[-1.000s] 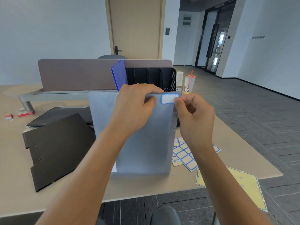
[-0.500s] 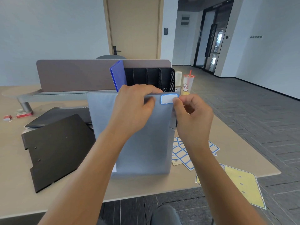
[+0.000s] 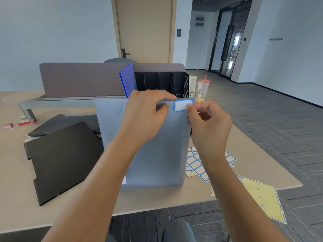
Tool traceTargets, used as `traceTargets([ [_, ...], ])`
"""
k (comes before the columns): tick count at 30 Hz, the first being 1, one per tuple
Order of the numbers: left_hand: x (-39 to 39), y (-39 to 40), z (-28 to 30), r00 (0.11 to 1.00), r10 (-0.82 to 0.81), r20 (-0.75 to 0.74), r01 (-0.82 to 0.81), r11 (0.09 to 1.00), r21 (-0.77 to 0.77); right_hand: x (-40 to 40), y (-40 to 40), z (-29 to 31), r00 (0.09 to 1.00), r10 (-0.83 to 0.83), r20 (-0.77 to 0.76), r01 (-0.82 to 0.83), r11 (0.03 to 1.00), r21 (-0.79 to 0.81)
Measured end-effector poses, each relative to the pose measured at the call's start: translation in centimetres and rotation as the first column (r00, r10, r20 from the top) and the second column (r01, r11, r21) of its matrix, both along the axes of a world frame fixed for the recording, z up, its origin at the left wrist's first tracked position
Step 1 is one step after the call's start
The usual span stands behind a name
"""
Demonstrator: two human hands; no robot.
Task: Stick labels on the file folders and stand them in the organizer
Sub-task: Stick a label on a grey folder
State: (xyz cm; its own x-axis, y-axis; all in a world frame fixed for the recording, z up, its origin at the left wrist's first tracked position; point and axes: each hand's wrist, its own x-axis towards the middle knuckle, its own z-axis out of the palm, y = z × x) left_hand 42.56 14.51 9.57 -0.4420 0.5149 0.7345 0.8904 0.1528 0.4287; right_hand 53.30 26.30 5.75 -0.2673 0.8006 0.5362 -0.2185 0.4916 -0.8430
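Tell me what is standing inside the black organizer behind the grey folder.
One blue folder stands in the leftmost slot of the black organizer. The other slots look empty at the top, but the grey folder and left hand cover their lower parts.

left hand (image 3: pixel 146 116): fingers curled, gripping | right hand (image 3: pixel 208 124): thumb pressing, fingers curled

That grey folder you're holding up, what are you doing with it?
A person is labelling the grey folder, held upright on the desk. The left hand grips its top edge while the right hand presses a blue-bordered label onto the top right corner. A blue folder already stands in the black organizer behind.
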Motion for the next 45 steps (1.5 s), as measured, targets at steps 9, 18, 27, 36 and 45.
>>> traceTargets([
  [9, 0.0, -0.1, 0.1, 1.0, -0.012, -0.001, 0.012, 1.0, -0.005, 0.0, -0.2, 0.0, 1.0, -0.02, -0.018, 0.02, 1.0, 0.017],
  [18, -0.3, -0.1, 0.0, 1.0, -0.011, 0.024, 0.011, 1.0, -0.001, 0.2, 0.8, -0.4, 0.998, 0.05, -0.041, -0.05, 0.999, 0.003],
  [27, 1.3, 0.7, 0.2, 0.996, 0.091, -0.01, -0.09, 0.994, 0.06, 0.0, 0.9, -0.4, 0.993, 0.081, -0.081, -0.082, 0.997, -0.005],
  [36, 1.3, 1.1, -0.3, 0.994, 0.11, -0.014, -0.108, 0.988, 0.112, 0.4, 1.2, -0.3, 0.991, 0.121, -0.056, -0.12, 0.993, 0.004],
  [45, 1.4, 0.9, -0.2, 0.996, 0.094, -0.009, -0.092, 0.989, 0.111, 0.2, 1.2, -0.6, 0.992, 0.107, -0.071, -0.104, 0.994, 0.04],
])
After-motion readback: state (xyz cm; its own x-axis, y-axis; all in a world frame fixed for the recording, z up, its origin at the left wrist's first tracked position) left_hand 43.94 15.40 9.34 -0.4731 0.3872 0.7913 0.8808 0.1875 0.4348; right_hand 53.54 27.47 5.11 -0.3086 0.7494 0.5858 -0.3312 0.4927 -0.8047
